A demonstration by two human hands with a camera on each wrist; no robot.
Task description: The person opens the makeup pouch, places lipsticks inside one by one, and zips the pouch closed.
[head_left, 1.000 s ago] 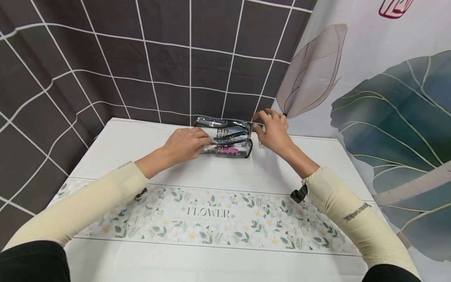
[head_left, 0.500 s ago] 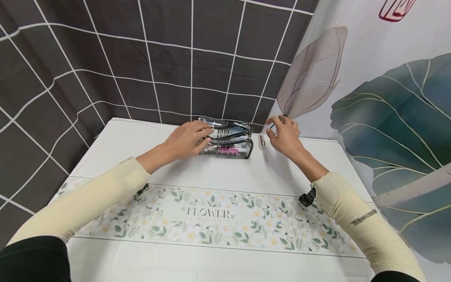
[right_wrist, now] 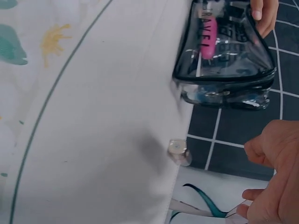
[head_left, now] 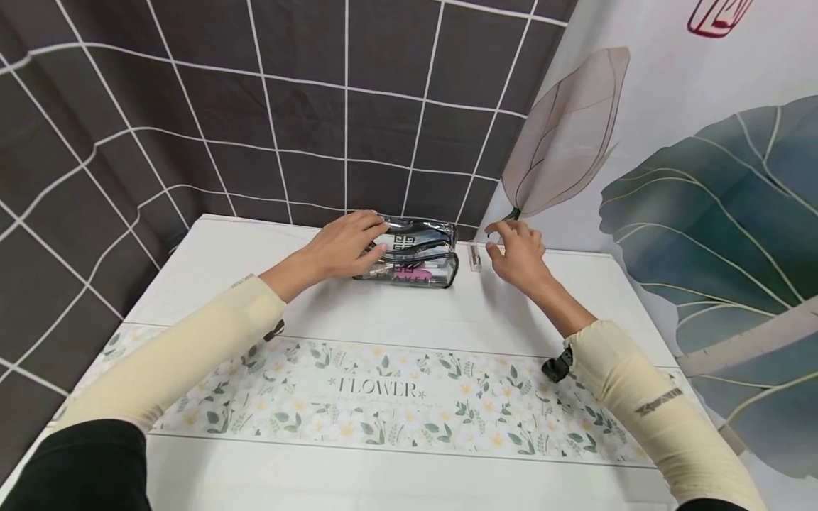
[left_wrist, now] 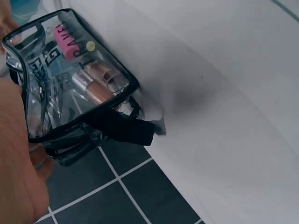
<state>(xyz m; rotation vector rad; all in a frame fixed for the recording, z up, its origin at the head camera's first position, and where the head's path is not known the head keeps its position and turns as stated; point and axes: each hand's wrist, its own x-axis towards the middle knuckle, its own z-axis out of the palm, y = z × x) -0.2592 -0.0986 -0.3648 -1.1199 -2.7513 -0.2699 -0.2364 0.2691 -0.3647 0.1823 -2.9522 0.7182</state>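
A clear zip pouch [head_left: 422, 273] with black trim and "TRAVEL" lettering rests at the table's back edge. Through its clear wall show a pink item [left_wrist: 67, 43] and tubes [left_wrist: 96, 88] with brownish contents. My left hand [head_left: 348, 243] holds the pouch's left end, thumb toward the front and fingers over the top; the pouch partly hides the fingertips in the left wrist view. To the pouch's right is a small clear tube [head_left: 475, 257], brownish at one end. Just right of that tube hovers my right hand [head_left: 519, 259], its fingers loosely bent and holding nothing.
A white table cover [head_left: 396, 319] carries a printed band of flowers and the word FLOWER. Behind the table hangs a dark cloth [head_left: 307, 113] with white grid lines. A leaf-printed curtain [head_left: 664, 64] is at the right.
My right hand has moved right, away from the pouch's end, uncovering the small clear tube. My left hand has slid slightly up and farther over the pouch, which stays in about the same place.
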